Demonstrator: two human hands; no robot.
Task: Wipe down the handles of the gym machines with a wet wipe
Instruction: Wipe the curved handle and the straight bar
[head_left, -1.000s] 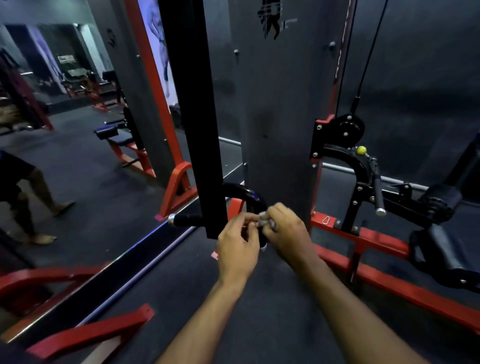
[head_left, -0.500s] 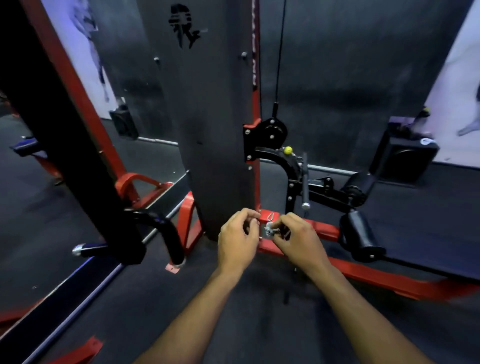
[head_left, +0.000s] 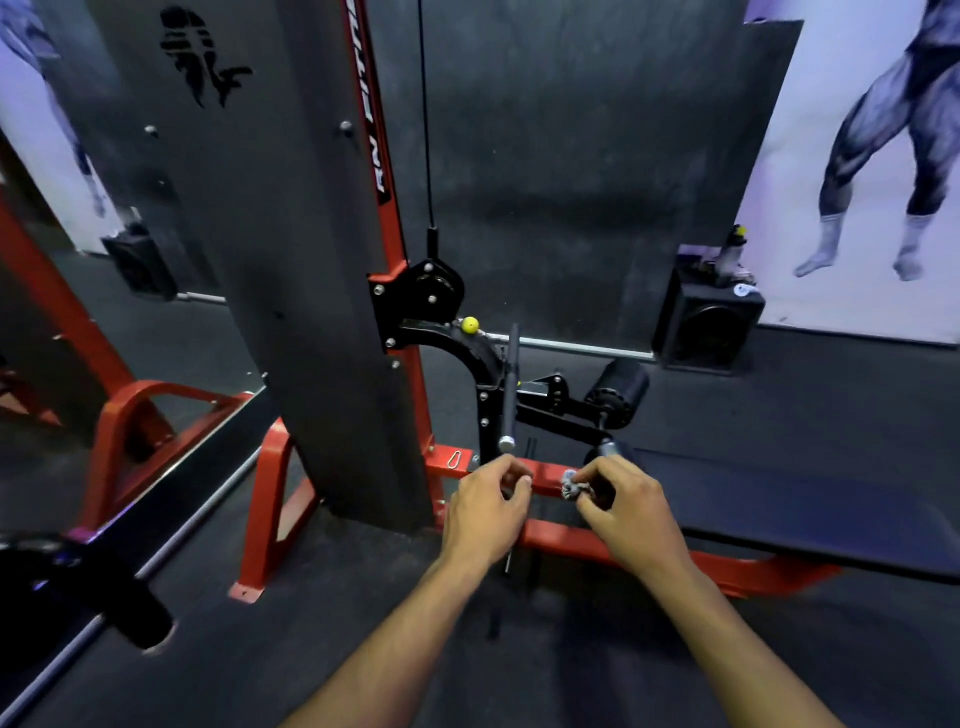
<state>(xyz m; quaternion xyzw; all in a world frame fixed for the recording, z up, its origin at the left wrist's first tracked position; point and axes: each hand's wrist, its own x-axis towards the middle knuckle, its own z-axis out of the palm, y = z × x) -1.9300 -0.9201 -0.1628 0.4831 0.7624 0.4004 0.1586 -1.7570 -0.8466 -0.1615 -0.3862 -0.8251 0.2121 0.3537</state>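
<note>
dark gym floor (head_left: 322, 613), red cable machine frame (head_left: 270, 499). right hand (head_left: 631, 512) pinches crumpled wet wipe (head_left: 573, 489); left hand (head_left: 485, 512) curled, empty, beside vertical handle bar (head_left: 510, 387).

Wet wipe (head_left: 573, 488): small grey-white wad, crumpled tight, pinched at the right hand's (head_left: 631, 512) fingertips, in the air over the red frame rail. Machine handle (head_left: 509, 391): slim dark bar with a chrome end cap, near vertical, cap end down, just above the left hand (head_left: 485, 512). Wipe and handle apart.
</note>
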